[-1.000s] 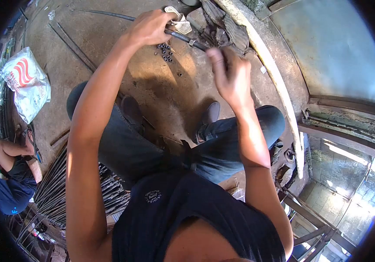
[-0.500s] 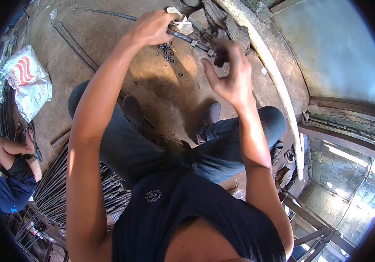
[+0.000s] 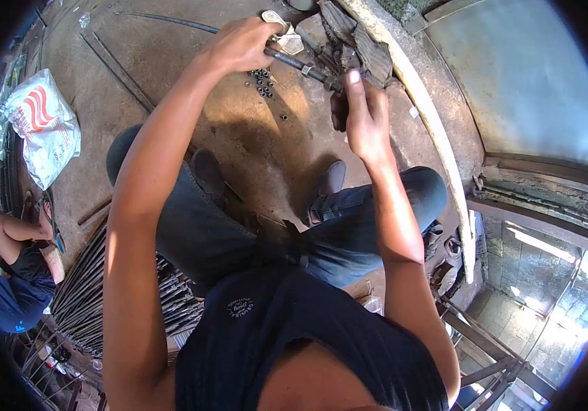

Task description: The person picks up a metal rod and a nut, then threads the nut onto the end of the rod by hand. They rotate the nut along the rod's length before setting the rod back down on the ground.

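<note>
Top centre, your left hand clasped the threaded rod; your right hand curled by its end, pinching what, I couldn't tell. A slack left grip risked the rod spinning with its nut!

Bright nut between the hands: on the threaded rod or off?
On. The nut sits around the threaded rod, with rod showing on either side of it.

You are in a rough metal workshop: bundled rods beside you, loose nuts on the stained floor, a threaded bar before you
</note>
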The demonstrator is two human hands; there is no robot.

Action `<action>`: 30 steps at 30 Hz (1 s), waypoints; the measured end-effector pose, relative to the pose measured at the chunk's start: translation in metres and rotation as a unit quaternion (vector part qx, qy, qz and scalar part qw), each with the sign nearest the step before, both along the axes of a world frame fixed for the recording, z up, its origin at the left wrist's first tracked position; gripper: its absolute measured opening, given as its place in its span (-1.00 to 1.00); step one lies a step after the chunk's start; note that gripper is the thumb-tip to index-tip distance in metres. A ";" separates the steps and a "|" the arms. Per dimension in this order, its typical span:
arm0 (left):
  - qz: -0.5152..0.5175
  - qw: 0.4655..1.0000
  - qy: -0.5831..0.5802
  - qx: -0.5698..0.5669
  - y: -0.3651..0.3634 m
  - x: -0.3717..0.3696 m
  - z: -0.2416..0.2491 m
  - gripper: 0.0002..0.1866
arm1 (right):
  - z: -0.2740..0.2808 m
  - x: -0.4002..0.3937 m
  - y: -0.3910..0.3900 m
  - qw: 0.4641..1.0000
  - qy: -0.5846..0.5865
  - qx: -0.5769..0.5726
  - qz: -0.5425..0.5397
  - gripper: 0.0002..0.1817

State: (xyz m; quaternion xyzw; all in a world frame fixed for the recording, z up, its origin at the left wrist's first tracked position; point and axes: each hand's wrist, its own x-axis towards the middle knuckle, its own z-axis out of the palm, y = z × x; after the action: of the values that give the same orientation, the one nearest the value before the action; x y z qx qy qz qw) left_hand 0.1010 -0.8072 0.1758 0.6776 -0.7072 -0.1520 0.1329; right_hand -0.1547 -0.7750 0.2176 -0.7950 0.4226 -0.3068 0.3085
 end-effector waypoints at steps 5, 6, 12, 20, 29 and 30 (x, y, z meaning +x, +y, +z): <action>-0.005 1.000 0.012 -0.004 -0.001 0.004 0.003 -0.39 | -0.007 0.008 -0.011 0.940 -0.037 -0.325 0.095 -0.66; -0.005 1.000 0.023 -0.002 -0.002 0.003 0.002 -0.40 | -0.010 0.007 -0.012 0.934 -0.019 -0.346 0.090 -0.66; -0.031 0.993 -0.020 -0.116 0.002 0.004 -0.009 -0.39 | 0.001 -0.001 -0.008 0.982 -0.083 0.146 0.091 -0.66; -0.015 1.000 -0.002 -0.012 0.002 0.000 0.002 -0.36 | 0.000 0.003 -0.002 0.999 0.017 0.035 -0.018 -0.69; -0.013 1.000 -0.004 0.004 0.000 0.000 0.000 -0.36 | 0.025 0.005 0.000 0.973 0.160 0.169 -0.003 -0.66; -0.017 1.000 -0.010 0.012 0.000 0.000 0.001 -0.36 | 0.018 0.005 -0.005 0.949 0.072 0.307 0.021 -0.65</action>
State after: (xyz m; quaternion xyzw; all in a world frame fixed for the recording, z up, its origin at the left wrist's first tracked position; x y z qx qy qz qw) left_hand 0.1008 -0.8076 0.1770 0.6686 -0.7181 -0.1557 0.1149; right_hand -0.1493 -0.7797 0.2355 -0.6906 0.5008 -0.0976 0.5126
